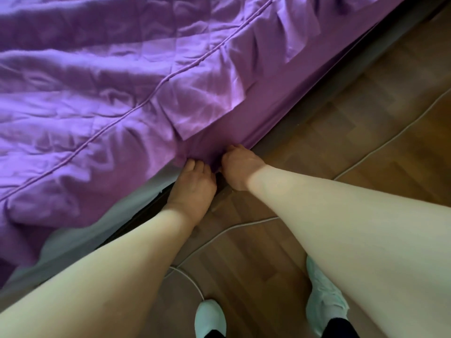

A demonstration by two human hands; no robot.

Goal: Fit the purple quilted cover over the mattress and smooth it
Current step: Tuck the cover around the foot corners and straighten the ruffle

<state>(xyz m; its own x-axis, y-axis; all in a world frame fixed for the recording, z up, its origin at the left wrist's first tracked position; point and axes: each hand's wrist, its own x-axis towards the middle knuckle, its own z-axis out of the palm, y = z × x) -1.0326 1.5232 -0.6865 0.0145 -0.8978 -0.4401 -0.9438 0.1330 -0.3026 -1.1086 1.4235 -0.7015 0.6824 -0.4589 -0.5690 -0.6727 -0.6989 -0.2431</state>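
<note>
While the purple quilted cover (102,93) lies rumpled over the grey mattress (73,242), left hand (192,186) and right hand (240,168) pinch its side hem in curled fingers, apparently mid-tuck; next, pulling it down over the exposed edge.

The cover (102,76) is a bright purple with a stitched piping line and a ruffled purple edge, the mattress (73,240) beneath shows pale grey, the floor (366,132) is brown wood parquet, crossed by a white cable (244,228).
</note>
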